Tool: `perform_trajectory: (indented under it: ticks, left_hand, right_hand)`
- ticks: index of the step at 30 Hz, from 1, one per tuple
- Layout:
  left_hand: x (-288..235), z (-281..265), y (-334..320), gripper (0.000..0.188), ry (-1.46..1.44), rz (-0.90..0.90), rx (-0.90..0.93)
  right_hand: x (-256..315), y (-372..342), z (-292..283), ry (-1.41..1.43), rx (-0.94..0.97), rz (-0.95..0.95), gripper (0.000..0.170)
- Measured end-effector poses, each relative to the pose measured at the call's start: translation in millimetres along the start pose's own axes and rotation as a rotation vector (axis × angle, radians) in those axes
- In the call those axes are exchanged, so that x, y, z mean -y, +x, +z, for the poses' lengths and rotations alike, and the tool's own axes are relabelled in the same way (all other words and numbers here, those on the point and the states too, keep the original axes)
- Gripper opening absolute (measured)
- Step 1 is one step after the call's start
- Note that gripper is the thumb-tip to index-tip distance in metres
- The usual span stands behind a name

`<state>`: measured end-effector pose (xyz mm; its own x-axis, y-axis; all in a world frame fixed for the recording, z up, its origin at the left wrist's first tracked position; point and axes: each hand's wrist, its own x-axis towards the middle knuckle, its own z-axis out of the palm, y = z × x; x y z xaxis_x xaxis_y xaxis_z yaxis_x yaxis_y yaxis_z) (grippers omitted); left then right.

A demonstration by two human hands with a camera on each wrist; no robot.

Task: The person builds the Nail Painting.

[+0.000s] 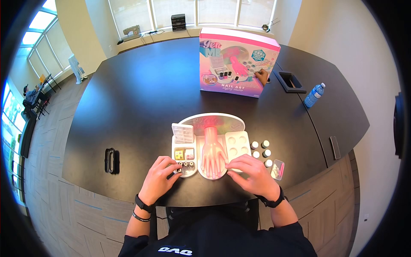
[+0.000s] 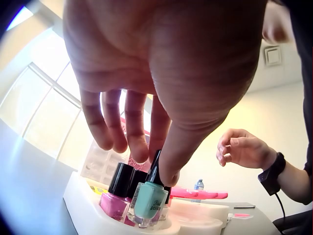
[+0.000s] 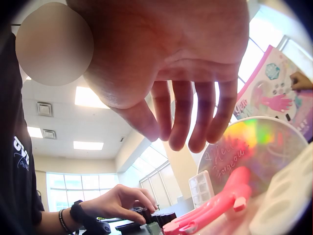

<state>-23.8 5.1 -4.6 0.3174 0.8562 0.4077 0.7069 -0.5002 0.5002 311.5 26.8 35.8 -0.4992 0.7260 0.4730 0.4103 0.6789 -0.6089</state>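
In the left wrist view, the left hand [image 2: 161,73] pinches the black cap of a mint green polish bottle [image 2: 149,200] between thumb and fingers; the bottle tilts slightly. A pink polish bottle [image 2: 115,203] stands beside it in the white tray [image 1: 192,172]. The pink model hand [image 1: 212,154] lies at the middle of the white nail station, fingers toward the person. The right hand [image 1: 253,171] hovers by the model hand's right side, fingers loosely bent and holding nothing in the right wrist view.
White-capped jars [image 1: 266,153] and a small clear box [image 1: 277,169] stand right of the station. Farther off are a large pink box [image 1: 235,64], a water bottle [image 1: 314,95] and a phone [image 1: 334,147]. A black holder [image 1: 110,160] lies at left.
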Motion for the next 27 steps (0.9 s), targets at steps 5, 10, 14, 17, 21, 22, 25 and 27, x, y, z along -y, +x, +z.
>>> perform_trajectory:
  ticks: [5,10,14,17,21,22,25,27]
  left_hand:
    - [1.1,2.8,-0.6,0.028,0.016,-0.004,0.007]
    - [2.5,6.6,-1.8,0.027,0.029,-0.006,0.007]
    - [3.6,8.8,-2.8,0.027,0.050,-0.007,0.005]
    - [3.3,10.0,-3.2,0.027,0.059,-0.007,0.006]
    - [0.1,8.4,-2.6,0.025,0.056,-0.019,0.026]
    - [0.3,8.7,-2.5,0.025,0.056,-0.019,0.027]
    - [0.6,9.5,-2.2,0.026,0.062,-0.015,0.021]
    - [-0.3,9.5,-2.0,0.027,0.059,-0.014,0.019]
  right_hand:
    - [-0.1,-1.1,0.0,-0.003,-0.007,0.003,0.017]
    - [1.5,-2.6,-2.1,-0.025,-0.007,0.013,0.017]
    - [0.3,-4.2,-2.3,-0.027,-0.010,0.010,0.018]
    - [0.0,-5.0,-2.7,-0.027,-0.008,0.012,0.018]
    - [0.1,-5.6,-3.3,-0.023,-0.010,0.008,0.018]
    - [0.8,-5.5,-3.4,-0.021,-0.011,0.012,0.017]
    - [1.4,-6.2,-3.7,-0.021,-0.012,0.018,0.017]
    - [1.2,-6.7,-3.9,-0.022,-0.013,0.021,0.017]
